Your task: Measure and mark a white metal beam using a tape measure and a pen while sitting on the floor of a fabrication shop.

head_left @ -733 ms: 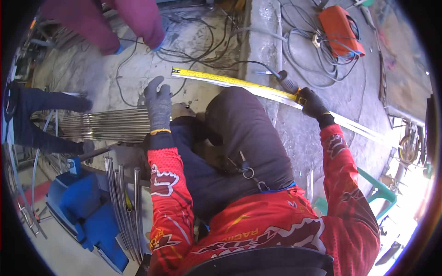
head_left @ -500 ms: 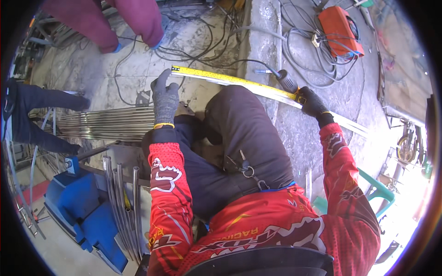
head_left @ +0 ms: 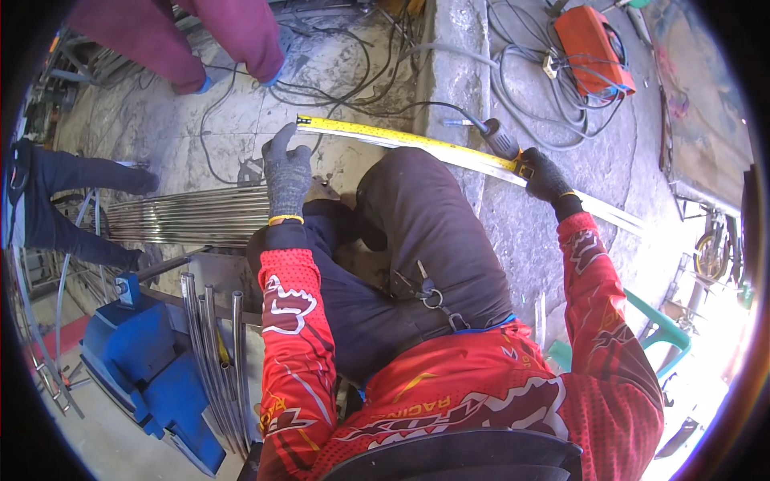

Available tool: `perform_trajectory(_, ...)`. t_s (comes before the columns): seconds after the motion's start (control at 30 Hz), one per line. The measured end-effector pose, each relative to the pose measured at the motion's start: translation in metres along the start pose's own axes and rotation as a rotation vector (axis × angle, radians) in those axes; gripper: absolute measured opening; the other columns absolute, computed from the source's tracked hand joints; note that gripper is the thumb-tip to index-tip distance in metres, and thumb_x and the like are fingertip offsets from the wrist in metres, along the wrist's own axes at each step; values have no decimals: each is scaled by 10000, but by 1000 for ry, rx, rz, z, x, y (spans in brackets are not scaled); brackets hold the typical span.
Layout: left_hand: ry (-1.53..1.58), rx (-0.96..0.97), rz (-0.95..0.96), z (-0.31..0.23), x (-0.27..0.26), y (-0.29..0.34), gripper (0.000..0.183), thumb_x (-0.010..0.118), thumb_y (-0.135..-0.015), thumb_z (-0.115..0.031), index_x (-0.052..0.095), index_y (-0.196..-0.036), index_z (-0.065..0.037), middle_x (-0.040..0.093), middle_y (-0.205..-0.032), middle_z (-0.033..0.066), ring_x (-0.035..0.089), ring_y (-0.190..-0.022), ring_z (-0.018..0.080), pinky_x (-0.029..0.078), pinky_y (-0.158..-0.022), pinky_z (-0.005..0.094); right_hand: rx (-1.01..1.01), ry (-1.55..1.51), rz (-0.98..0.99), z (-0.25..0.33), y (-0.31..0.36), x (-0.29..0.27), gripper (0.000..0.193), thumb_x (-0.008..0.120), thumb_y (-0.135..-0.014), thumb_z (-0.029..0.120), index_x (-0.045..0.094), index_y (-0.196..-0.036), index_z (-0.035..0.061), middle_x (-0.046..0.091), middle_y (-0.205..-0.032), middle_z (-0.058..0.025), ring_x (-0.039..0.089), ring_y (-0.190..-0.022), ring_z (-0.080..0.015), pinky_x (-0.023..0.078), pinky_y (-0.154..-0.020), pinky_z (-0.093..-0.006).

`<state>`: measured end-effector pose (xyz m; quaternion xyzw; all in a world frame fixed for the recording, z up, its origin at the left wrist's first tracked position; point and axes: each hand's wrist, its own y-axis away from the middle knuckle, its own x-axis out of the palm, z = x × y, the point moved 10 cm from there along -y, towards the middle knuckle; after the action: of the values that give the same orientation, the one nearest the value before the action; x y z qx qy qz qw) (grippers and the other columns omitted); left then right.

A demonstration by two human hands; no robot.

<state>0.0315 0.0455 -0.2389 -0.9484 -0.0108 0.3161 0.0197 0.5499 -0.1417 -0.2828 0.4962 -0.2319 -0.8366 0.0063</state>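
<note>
A yellow tape measure blade (head_left: 401, 136) is stretched along a long, thin silvery metal bar (head_left: 597, 210) that crosses in front of my raised knee. My right hand (head_left: 548, 178), in a dark glove, is closed round the tape measure's case (head_left: 525, 167) and against the bar. At the blade's left end is my left hand (head_left: 287, 172), in a dark grey glove. Its index finger reaches up to the bar's end, and its thumb stands apart from that finger. Whether the fingertip touches the hook is too small to tell.
A corded power tool (head_left: 501, 140) lies just beyond the blade. Cables (head_left: 553, 120) loop beside an orange machine (head_left: 592, 52). Shiny metal tubes (head_left: 188, 216) lie at left, behind a blue machine (head_left: 152, 369) and upright tubes (head_left: 238, 353). Two people's legs (head_left: 241, 36) (head_left: 88, 172) show.
</note>
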Motion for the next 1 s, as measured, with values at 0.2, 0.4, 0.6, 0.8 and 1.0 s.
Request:
perform_trajectory(0.2, 40, -50, 51, -1, 10, 0, 564, 659, -832, -39, 576, -1384, -122, 554, -1153, 168, 617, -850, 233, 531, -798, 361, 26, 2, -7, -5, 1, 0, 547, 660, -700, -27, 578, -1239, 23, 671, -1166, -248, 644, -1139, -397, 520, -963, -434)
perform_trajectory(0.4, 100, -31, -13, -4, 5, 3, 676, 638, -833, -14, 460, -1474, -138, 554, -1163, 168, 612, -866, 230, 531, -787, 364, 14, 28, -17, -9, -2, 2, 542, 656, -699, -21, 582, -1234, 18, 668, -1168, -257, 639, -1141, -406, 513, -962, -438)
perform_trajectory(0.6, 71, -50, -19, -1, 0, 2, 640, 648, -838, -48, 489, -1450, -153, 585, -1137, 148, 627, -882, 238, 537, -788, 378, -19, -14, -19, -8, -4, 4, 534, 647, -703, -27, 578, -1231, 17, 669, -1164, -256, 643, -1136, -402, 510, -967, -432)
perform_trajectory(0.8, 84, -44, 84, 0, 17, 4, 600, 657, -847, -70, 510, -1423, -149, 618, -1035, 140, 636, -892, 248, 539, -782, 381, 24, -10, -19, -13, -1, 3, 530, 683, -697, -21, 588, -1213, 52, 677, -1155, -199, 654, -1115, -367, 517, -944, -414)
perform_trajectory(1.0, 122, -32, 71, 5, 18, 4, 585, 659, -855, -82, 507, -1417, -137, 610, -984, 125, 623, -870, 231, 537, -779, 381, 22, -25, 4, -7, -2, 4, 535, 657, -701, -36, 584, -1226, 40, 676, -1173, -225, 649, -1144, -380, 518, -963, -418)
